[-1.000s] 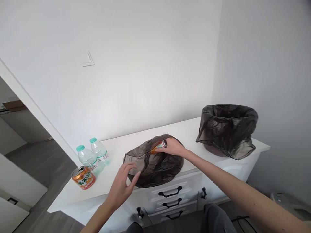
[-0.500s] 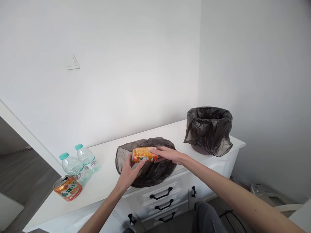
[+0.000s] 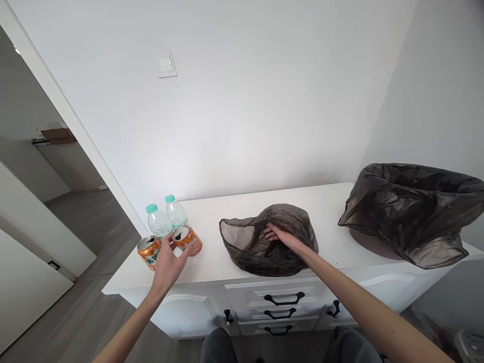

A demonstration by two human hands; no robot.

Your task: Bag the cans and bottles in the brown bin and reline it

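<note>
My left hand [image 3: 171,261] is wrapped round an orange soda can [image 3: 192,243], which stands upright on the white cabinet top. A second orange can [image 3: 149,250] stands just left of that hand. Right behind the cans are two clear plastic bottles, a left one [image 3: 159,223] and a right one [image 3: 176,212], both with teal caps. My right hand [image 3: 279,235] reaches into the mouth of a dark plastic bag [image 3: 260,262], its fingers apart and holding nothing. What lies deeper in the bag is hidden.
A bin lined with a dark bag [image 3: 412,212] stands at the right end of the white cabinet [image 3: 212,269]. Drawers with black handles [image 3: 284,299] face me. A wall with a light switch [image 3: 166,65] rises behind, and a doorway opens at left.
The can held in both hands over the bag now stands beside the other can, in my left hand. My right hand has let go of it. The view has shifted left.
</note>
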